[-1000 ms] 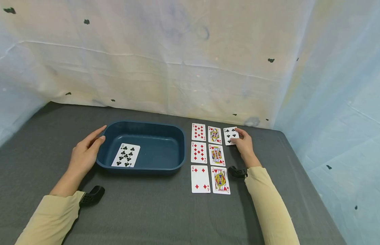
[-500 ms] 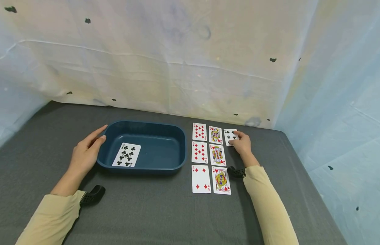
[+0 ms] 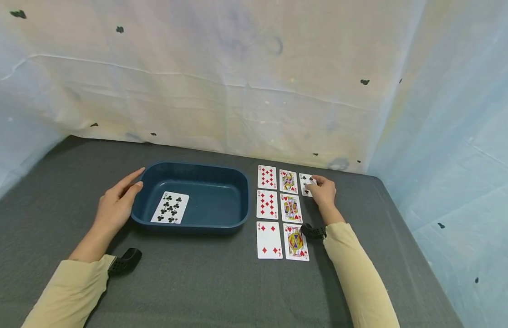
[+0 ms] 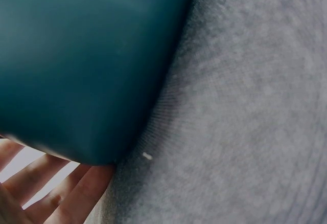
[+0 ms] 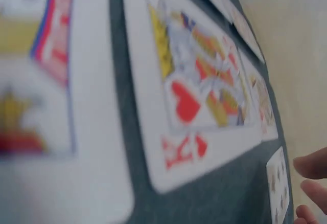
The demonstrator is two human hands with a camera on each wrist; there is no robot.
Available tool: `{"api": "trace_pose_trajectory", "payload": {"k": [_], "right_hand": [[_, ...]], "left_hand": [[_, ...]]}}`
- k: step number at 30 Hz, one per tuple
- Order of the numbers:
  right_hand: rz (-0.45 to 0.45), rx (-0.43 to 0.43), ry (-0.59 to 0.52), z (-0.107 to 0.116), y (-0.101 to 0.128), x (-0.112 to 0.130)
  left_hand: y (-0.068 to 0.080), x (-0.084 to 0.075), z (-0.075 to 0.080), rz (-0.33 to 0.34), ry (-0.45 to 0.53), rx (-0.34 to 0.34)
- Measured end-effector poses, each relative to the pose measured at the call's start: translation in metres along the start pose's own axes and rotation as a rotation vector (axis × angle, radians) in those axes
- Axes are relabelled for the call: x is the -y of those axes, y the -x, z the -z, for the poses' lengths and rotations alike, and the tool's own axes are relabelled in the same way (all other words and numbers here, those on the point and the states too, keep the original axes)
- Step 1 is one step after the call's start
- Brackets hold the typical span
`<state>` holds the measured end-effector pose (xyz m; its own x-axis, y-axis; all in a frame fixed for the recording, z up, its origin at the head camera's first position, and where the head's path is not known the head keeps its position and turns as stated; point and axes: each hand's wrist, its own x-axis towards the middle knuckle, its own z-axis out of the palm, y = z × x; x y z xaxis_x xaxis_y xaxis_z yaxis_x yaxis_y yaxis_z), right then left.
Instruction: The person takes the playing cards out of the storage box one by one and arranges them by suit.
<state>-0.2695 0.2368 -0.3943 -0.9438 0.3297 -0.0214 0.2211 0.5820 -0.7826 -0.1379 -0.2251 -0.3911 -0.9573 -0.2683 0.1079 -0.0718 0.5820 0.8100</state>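
Observation:
In the head view, my left hand is at the left end of a dark blue tray, thumb and forefinger at its rim. The left wrist view shows several fingers reaching straight against the tray's outer wall. Inside the tray, on the left, lies a clubs playing card. My right hand is over the right part of another clubs card, which lies flat on the table and is partly covered. In the right wrist view, fingertips show just beside that card.
Left of the right hand, face-up cards form two columns: diamonds, with a four of diamonds nearest, and heart court cards, including a king and a jack. A dark grey cloth covers the table. A pale curtain hangs behind.
My right hand has lowered the clubs card flat onto the table at the top of a third column, then shifted slightly left over it. The left hand stays at the tray.

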Motion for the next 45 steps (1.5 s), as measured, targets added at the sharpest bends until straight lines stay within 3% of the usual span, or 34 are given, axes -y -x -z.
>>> {"api": "trace_pose_trajectory", "payload": {"k": [9,17,45], "right_hand": [[0.044,-0.014,-0.221,-0.011,0.013,0.025],[0.092,0.065,-0.317,-0.02,0.029,0.047],[0.278,0.302,-0.345,-0.059,0.09,0.102]], "left_hand": [[-0.001,0.002,0.0,0.001,0.002,0.001],[-0.001,0.002,0.0,-0.009,-0.009,0.0],[0.0,-0.001,-0.002,0.0,0.014,0.001]]}}
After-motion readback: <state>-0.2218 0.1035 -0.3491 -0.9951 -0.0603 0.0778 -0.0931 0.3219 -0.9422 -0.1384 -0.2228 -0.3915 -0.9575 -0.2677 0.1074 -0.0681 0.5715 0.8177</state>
